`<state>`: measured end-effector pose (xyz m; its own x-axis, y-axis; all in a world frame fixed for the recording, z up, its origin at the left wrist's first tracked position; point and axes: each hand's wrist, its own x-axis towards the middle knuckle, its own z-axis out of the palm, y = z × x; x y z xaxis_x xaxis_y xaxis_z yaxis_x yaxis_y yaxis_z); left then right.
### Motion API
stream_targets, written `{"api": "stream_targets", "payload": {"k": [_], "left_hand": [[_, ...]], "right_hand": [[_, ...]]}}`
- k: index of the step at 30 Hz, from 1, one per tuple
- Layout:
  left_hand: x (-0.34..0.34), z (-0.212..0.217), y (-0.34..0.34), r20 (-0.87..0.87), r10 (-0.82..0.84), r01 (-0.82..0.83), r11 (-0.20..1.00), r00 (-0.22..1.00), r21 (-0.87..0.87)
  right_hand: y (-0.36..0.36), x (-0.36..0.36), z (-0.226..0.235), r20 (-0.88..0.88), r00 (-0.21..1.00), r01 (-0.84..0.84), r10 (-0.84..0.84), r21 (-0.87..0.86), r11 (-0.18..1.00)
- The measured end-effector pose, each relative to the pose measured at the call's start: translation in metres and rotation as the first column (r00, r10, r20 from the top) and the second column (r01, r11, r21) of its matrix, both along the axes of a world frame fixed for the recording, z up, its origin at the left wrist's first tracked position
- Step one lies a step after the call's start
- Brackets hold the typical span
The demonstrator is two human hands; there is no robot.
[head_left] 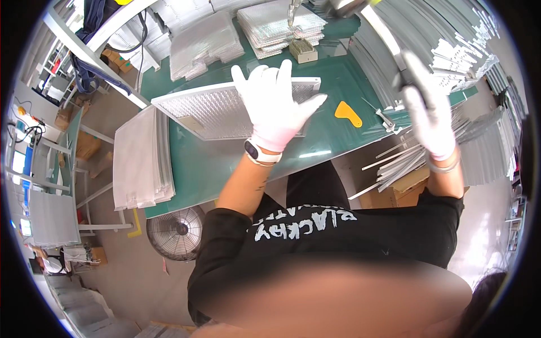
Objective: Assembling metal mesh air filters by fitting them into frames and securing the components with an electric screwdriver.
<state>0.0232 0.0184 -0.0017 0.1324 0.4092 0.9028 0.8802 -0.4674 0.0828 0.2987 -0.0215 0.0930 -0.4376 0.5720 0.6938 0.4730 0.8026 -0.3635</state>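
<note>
Left hand [273, 102], in a white glove, is spread, fingers pointing away from the body and thumb out to the right, pinching nothing; it overlaps the middle of a rectangular silver mesh panel with a white frame [218, 115], though whether the palm bears on it cannot be told. The panel is tilted on the glossy green worktop [194, 174], its mesh face toward the person; the hand's position suggests steadying. Right hand [431, 115], gloved likewise, is wrapped around the dark grip of a long tool with a pale shaft [384, 31], blurred and partly cut off at the top; a hold at that end appears chosen for reach. Between panel and right hand lie a flat yellow plastic scraper [348, 114] and a thin-bladed hand tool with a grey handle [387, 121], possible obstructions on that side. Behind the panel, a small beige ridged block [304, 52] sits just beside a stack of silver mesh sheets [273, 28]; another silvery stack [205, 46] stands to its left, limiting room at the rear. A pile of flat white panels [141, 160] occupies the worktop's left end, near the panel's corner. Long white strips [389, 166] crowd the right, and a round grey metal fan [174, 234] stands below the near edge.
</note>
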Motion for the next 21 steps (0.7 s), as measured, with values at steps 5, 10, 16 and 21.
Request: {"api": "stream_targets", "payload": {"k": [5, 10, 16, 21], "left_hand": [[0.011, -0.007, 0.006, 0.102, 0.050, -0.048, 0.999, 0.994, -0.024], [0.012, -0.005, 0.003, 0.081, 0.046, -0.045, 0.999, 0.996, -0.005], [0.008, -0.011, 0.000, 0.082, 0.050, -0.050, 0.999, 0.995, -0.006], [0.004, -0.007, -0.008, 0.079, 0.020, -0.018, 1.000, 0.997, -0.019]], "right_hand": [[-0.009, 0.013, 0.018, -0.157, 0.987, 0.074, -0.039, 0.220, 0.973], [-0.018, 0.010, -0.010, 0.551, 0.802, 0.215, -0.232, 0.097, 0.972], [-0.021, 0.011, -0.019, -0.087, 0.988, 0.117, -0.128, -0.118, 0.986], [0.005, 0.016, -0.061, 0.357, 0.931, 0.167, -0.074, -0.237, 0.957]]}}
